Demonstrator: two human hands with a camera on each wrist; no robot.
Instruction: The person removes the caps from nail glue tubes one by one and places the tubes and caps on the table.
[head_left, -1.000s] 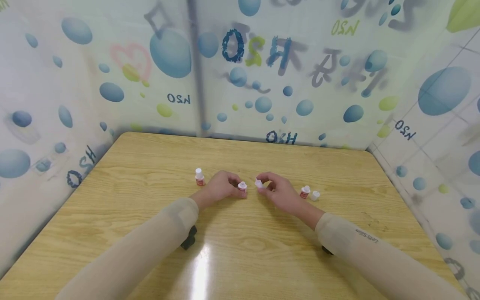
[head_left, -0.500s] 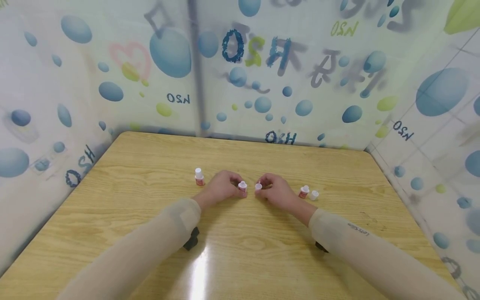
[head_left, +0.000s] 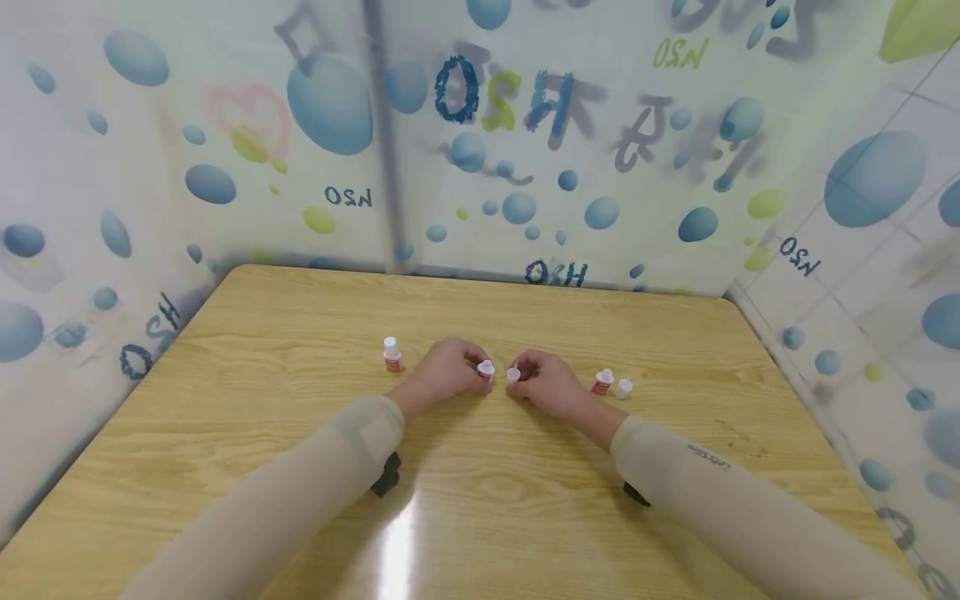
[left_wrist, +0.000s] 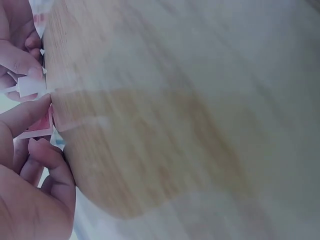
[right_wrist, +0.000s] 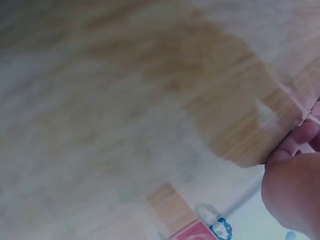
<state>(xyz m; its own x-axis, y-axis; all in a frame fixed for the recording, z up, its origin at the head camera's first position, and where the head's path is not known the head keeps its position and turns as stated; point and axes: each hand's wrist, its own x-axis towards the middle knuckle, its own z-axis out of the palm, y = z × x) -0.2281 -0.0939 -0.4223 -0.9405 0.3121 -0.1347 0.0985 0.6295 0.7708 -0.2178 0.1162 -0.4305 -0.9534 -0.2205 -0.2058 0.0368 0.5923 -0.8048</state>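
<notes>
My left hand pinches a small white bottle with a red label by its sides. Its cap is off and the narrow white neck shows. Just to the right, my right hand holds a white screw cap between thumb and fingers, its hollow side facing up. A small gap separates bottle and cap. In the left wrist view, the red label shows between the left fingers, and the white cap lies in the right fingertips. The right wrist view shows part of the right hand; the cap is hardly visible there.
A capped bottle stands left of the left hand. Right of the right wrist stands an uncapped bottle, with a loose white cap beside it. All are on a wooden table that meets a patterned wall at its back edge.
The right hand has turned the cap from tilted to hollow side up and brought it slightly lower. The left hand keeps its grip on the bottle. The head view has shifted slightly.
</notes>
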